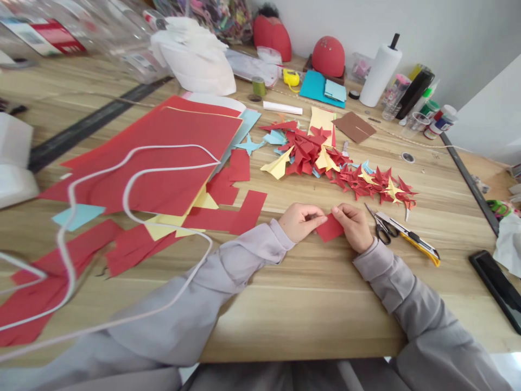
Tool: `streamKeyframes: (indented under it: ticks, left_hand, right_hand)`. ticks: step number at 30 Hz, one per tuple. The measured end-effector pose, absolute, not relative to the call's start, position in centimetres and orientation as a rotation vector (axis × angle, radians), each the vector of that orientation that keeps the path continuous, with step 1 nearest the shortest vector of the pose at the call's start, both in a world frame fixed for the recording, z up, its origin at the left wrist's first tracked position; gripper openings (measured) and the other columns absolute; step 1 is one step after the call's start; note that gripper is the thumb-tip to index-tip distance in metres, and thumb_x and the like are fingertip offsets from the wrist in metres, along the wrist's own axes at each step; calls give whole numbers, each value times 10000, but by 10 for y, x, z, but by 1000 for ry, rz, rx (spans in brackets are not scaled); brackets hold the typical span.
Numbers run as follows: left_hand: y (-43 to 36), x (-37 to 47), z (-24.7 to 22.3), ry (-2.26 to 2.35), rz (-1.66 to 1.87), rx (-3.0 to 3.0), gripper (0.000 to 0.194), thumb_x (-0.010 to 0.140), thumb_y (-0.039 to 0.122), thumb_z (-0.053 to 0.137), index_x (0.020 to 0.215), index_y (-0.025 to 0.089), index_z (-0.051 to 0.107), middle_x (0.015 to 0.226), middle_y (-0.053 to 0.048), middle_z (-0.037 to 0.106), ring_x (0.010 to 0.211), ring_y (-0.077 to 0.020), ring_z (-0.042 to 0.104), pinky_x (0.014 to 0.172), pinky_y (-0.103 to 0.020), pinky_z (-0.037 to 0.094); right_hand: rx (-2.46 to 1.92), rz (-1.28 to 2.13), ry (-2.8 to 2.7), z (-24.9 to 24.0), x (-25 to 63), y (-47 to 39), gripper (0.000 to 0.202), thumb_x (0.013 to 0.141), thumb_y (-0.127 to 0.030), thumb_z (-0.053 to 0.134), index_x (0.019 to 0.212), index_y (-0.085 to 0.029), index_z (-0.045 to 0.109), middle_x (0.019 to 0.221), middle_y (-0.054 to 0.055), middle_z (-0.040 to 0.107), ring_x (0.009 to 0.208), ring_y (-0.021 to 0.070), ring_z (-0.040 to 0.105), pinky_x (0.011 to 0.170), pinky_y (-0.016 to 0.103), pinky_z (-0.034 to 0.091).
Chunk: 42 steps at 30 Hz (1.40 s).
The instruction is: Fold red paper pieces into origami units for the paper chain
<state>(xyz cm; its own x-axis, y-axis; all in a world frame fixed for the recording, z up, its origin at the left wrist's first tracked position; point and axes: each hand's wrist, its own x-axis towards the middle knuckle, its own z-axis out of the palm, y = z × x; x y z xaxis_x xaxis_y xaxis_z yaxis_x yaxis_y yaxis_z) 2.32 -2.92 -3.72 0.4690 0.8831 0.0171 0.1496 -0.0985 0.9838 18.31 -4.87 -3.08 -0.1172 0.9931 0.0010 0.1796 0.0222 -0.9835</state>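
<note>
A small red piece of paper (329,229) is held between my two hands, just above the wooden table. My left hand (302,221) pinches its left edge with thumb and fingers. On the other side, my right hand (353,225) grips the upper right edge, thumb on top. Beyond my hands lies a heap of folded paper stars (305,152), mostly red with some yellow and blue. A row of red stars (362,182) runs to the right from it. Black scissors (382,231) and a yellow utility knife (419,247) lie right of my right hand.
Large red sheets (175,157) and cut red strips (248,212) cover the left side. A white cable (126,190) loops over them. At the right edge rests a black phone (496,288). Bottles (442,122), a white roll (380,76) and blue paper (317,87) stand or lie behind.
</note>
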Motion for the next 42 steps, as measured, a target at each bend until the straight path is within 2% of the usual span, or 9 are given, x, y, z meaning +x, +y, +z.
streamKeyframes:
  ticks: [3, 7, 10, 13, 17, 21, 28, 33, 42]
  left_hand:
    - [-30, 23, -35, 943, 810, 1526, 207, 718, 311, 554, 669, 115, 599, 497, -1, 553, 448, -92, 517, 465, -197, 418]
    - [-30, 23, -33, 953, 831, 1463, 204, 703, 314, 575, 671, 114, 602, 504, 2, 565, 437, -83, 517, 445, -186, 415]
    - [-27, 23, -35, 972, 923, 1349, 228, 700, 344, 577, 697, 117, 600, 512, 4, 576, 428, -85, 514, 420, -189, 415]
    - [-24, 24, -38, 934, 1055, 1308, 228, 661, 337, 620, 736, 122, 616, 634, -20, 640, 545, -107, 571, 513, -211, 470]
    - [-23, 25, -40, 883, 1092, 1369, 228, 631, 299, 659, 782, 127, 654, 769, -52, 680, 692, -136, 607, 659, -245, 493]
    - [-22, 25, -39, 886, 1106, 1421, 184, 633, 292, 665, 722, 131, 672, 768, -58, 683, 711, -145, 608, 674, -249, 489]
    - [-21, 24, -37, 938, 1073, 1408, 180, 617, 307, 674, 670, 136, 682, 665, -37, 672, 631, -133, 583, 613, -241, 468]
    - [-19, 21, -37, 928, 1040, 1345, 215, 650, 345, 643, 653, 135, 687, 661, -23, 665, 636, -124, 575, 617, -237, 454]
    - [-18, 24, -41, 979, 1108, 1271, 239, 577, 355, 697, 656, 130, 682, 662, -46, 684, 612, -142, 598, 607, -261, 488]
  right_hand:
    - [-1281, 1125, -1487, -31, 183, -48, 340, 744, -433, 558, 562, -158, 474, 499, -44, 409, 474, 65, 331, 450, 211, 271]
    - [-1250, 1145, -1475, -31, 184, -48, 373, 769, -428, 530, 524, -165, 432, 478, -54, 366, 456, 60, 314, 439, 209, 258]
    - [-1205, 1178, -1489, -30, 184, -49, 340, 789, -418, 507, 565, -164, 478, 500, -42, 438, 477, 71, 390, 474, 212, 317]
    - [-1177, 1176, -1555, -31, 184, -49, 285, 790, -393, 517, 622, -162, 526, 536, -22, 517, 505, 87, 457, 509, 223, 364]
    - [-1167, 1117, -1652, -36, 184, -49, 259, 783, -370, 536, 628, -163, 547, 554, -15, 526, 525, 91, 463, 523, 225, 376]
    - [-1206, 1048, -1690, -38, 184, -49, 243, 779, -366, 543, 647, -163, 562, 557, -9, 543, 526, 97, 473, 522, 229, 382]
    - [-1245, 995, -1697, -38, 183, -49, 230, 751, -372, 579, 651, -165, 578, 558, -3, 564, 517, 101, 482, 512, 232, 387]
    - [-1255, 1052, -1606, -37, 182, -48, 245, 715, -389, 616, 623, -169, 560, 533, -10, 563, 487, 96, 477, 489, 231, 384]
    - [-1223, 1193, -1370, -34, 184, -46, 284, 733, -422, 585, 603, -173, 545, 503, -29, 526, 474, 86, 475, 476, 216, 391]
